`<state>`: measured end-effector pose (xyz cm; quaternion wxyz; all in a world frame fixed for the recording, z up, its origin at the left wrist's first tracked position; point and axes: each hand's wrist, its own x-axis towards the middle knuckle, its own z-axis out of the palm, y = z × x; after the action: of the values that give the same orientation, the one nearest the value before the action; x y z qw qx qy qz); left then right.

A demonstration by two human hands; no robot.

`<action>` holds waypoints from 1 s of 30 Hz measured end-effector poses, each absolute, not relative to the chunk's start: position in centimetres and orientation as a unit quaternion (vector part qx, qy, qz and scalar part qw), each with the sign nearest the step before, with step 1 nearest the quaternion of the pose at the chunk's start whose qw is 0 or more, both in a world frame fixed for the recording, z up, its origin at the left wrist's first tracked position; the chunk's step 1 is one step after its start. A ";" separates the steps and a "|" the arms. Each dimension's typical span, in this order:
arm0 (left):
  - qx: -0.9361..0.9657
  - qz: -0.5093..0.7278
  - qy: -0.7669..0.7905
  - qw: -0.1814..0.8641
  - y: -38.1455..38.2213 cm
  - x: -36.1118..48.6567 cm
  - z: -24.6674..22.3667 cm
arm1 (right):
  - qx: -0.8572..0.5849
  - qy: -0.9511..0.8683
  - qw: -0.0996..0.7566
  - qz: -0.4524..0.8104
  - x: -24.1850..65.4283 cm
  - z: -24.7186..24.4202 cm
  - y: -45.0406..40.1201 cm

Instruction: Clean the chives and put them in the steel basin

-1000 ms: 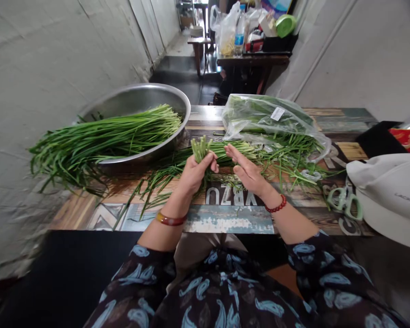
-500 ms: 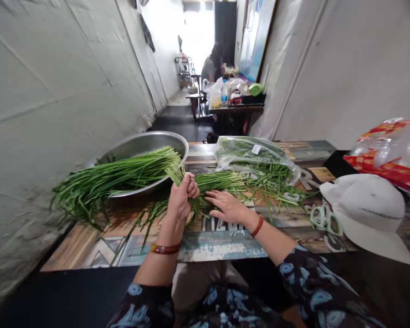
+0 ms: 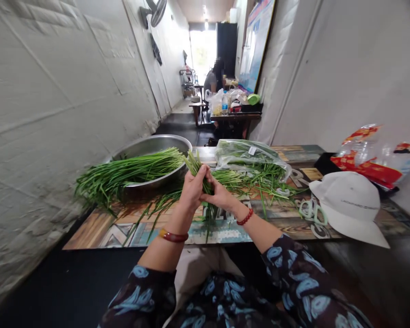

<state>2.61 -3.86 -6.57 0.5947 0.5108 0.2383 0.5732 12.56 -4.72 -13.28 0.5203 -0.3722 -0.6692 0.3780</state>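
Observation:
My left hand [image 3: 193, 187] is wrapped round a small bunch of green stalks [image 3: 193, 163], its pale ends pointing up and away. My right hand [image 3: 220, 193] closes on the same bunch from the right, touching my left hand. Leafy ends hang below both hands. To the left, a large heap of long green stalks [image 3: 140, 168] lies over the rim of a metal basin [image 3: 172, 138]. Behind my right hand more stalks [image 3: 228, 178] lie on the patterned table [image 3: 198, 234], beside a clear plastic bag [image 3: 251, 152] of greens.
At the right are green-handled scissors [image 3: 312, 212], a white cap [image 3: 351, 198] and red-and-clear plastic packaging [image 3: 365, 159]. Farther back, a person [image 3: 211, 82] sits near another table [image 3: 235, 116] with bags and a bottle. A wall runs along the left.
My right hand has moved from the loose stalks to the bunch in my left hand and closed on it. The bunch now stands more upright. The camera view has shifted.

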 end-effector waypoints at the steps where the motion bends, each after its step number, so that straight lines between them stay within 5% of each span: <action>1: 0.502 0.570 0.234 0.607 -4.0 2.2 -6.3 | -0.373 -0.665 0.511 0.397 12.2 -13.6 -4.7; 4: 0.488 0.572 0.235 0.616 -4.3 0.6 -5.2 | -0.387 -0.709 0.456 0.374 11.7 -13.7 -5.0; 13: 0.324 0.662 0.273 0.618 -3.4 -5.1 -4.1 | -0.505 -0.820 0.267 0.017 14.7 -14.4 -6.4; 18: 0.275 0.707 0.250 0.601 -3.2 -8.8 -4.5 | -0.647 -0.677 0.351 -0.005 20.3 -15.6 -5.6; 23: 0.257 0.685 0.238 0.638 -4.0 -8.7 -4.7 | -0.636 -0.613 0.467 0.036 21.9 -13.9 -5.3; 30: 0.256 0.663 0.220 0.668 -4.9 -7.3 -4.3 | -0.534 -0.757 0.359 0.111 19.1 -13.1 -6.3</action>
<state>-7.27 -4.89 -4.31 0.6684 0.2563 0.2198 0.6628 19.12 -6.32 -13.12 0.3591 -0.5340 -0.7573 0.1115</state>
